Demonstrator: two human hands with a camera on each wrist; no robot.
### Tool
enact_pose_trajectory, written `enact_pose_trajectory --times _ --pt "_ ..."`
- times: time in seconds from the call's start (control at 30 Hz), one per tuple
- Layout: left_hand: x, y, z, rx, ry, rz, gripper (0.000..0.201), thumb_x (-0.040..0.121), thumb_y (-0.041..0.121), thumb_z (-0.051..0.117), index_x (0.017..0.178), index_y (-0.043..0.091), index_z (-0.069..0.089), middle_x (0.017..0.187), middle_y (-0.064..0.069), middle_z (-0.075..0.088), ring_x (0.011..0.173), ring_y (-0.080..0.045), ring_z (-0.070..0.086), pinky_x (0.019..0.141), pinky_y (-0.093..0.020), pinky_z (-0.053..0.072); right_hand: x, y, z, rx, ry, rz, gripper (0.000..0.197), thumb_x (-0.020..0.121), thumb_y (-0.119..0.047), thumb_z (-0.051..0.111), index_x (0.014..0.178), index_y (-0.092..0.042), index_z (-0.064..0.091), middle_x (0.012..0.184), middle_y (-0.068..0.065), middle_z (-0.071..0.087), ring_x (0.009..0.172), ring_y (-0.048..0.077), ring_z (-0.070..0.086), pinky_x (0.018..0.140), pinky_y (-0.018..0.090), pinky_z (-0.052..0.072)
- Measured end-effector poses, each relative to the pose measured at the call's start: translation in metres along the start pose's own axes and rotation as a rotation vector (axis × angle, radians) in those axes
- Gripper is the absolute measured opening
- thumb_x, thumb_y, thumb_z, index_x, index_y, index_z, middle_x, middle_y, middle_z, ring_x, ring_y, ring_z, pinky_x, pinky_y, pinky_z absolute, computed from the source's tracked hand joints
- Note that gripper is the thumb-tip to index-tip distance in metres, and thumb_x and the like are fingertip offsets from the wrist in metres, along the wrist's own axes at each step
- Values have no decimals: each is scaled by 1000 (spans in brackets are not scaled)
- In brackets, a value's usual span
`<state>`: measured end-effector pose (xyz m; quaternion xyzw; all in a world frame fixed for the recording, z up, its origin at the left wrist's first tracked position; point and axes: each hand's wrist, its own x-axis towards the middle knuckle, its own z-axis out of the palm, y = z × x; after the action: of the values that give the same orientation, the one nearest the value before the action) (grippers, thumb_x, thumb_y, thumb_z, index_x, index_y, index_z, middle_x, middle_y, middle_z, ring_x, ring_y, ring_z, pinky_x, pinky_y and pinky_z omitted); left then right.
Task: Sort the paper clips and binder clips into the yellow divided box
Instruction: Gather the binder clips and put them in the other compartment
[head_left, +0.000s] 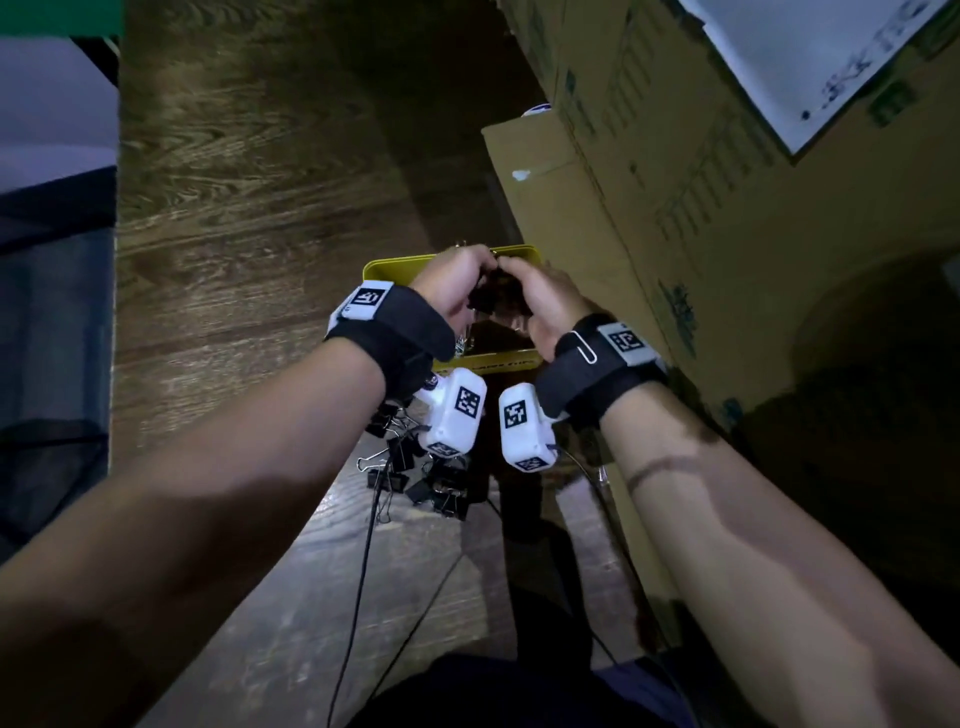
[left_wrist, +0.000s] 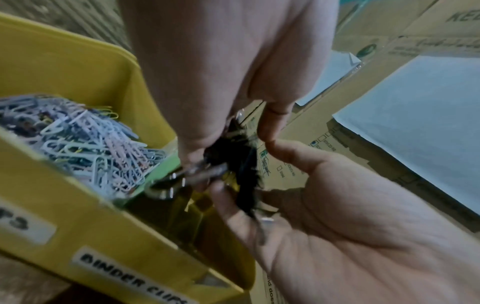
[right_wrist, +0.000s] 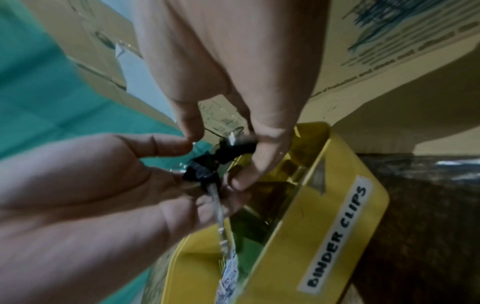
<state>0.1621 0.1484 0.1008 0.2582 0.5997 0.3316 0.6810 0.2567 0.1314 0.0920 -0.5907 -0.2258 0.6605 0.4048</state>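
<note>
The yellow divided box (head_left: 385, 267) sits on the wooden table against the cardboard. Both hands meet above its right compartment, labelled BINDER CLIPS (right_wrist: 337, 233). My left hand (head_left: 462, 275) and right hand (head_left: 540, 296) hold one bunch of black binder clips (left_wrist: 233, 160) between their curled fingers, and silver handles stick out below it. The left compartment holds a heap of pale paper clips (left_wrist: 85, 144). Several loose black binder clips (head_left: 415, 470) lie on the table under my wrists.
Tall cardboard boxes (head_left: 649, 223) stand hard against the box's right side. A silver paper clip (head_left: 584, 347) clings to my right wrist strap. Black cables (head_left: 358, 597) run back across the table. Bare wood (head_left: 234, 208) lies to the left.
</note>
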Motion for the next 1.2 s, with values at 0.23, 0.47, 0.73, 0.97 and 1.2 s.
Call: enact_pose_trajectory --times 0.23,0.47,0.73,0.97,1.2 --pt "7 -4 -3 166 -13 8 16 82 23 55 94 15 61 79 -2 60 75 -15 56 63 -26 40 4 2 5 -55 83 29 16 94 -20 52 81 -16 60 93 9 66 90 23 63 92 41 50" --pt "-14 -2 -49 266 -143 121 9 91 17 55 91 12 63 91 -11 65 82 -21 64 70 -28 50 -9 15 -18 -214 49 -41 35 93 -20 56 126 -9 53 121 7 59 112 23 56 99 38 46" --pt "-25 -48 -161 1272 -180 -29 13 84 9 57 80 10 70 79 -8 70 63 -16 62 58 -28 51 -40 71 -31 -643 -245 -39 13 87 -15 65 99 -10 66 92 1 67 77 11 60 61 18 48" --pt "-16 -125 -159 1342 30 237 36 84 36 62 118 28 58 116 -8 58 100 -26 60 88 -32 48 -27 142 -6 -1285 -148 -24 40 89 -33 62 127 -27 52 144 13 38 131 31 42 107 34 33" --pt "-25 -153 -167 1275 11 386 22 77 11 70 99 13 67 117 -12 51 102 -26 55 93 -32 44 -36 158 -9 -1259 -112 -181 3 89 -19 63 88 -19 67 113 4 63 99 19 61 93 28 47"
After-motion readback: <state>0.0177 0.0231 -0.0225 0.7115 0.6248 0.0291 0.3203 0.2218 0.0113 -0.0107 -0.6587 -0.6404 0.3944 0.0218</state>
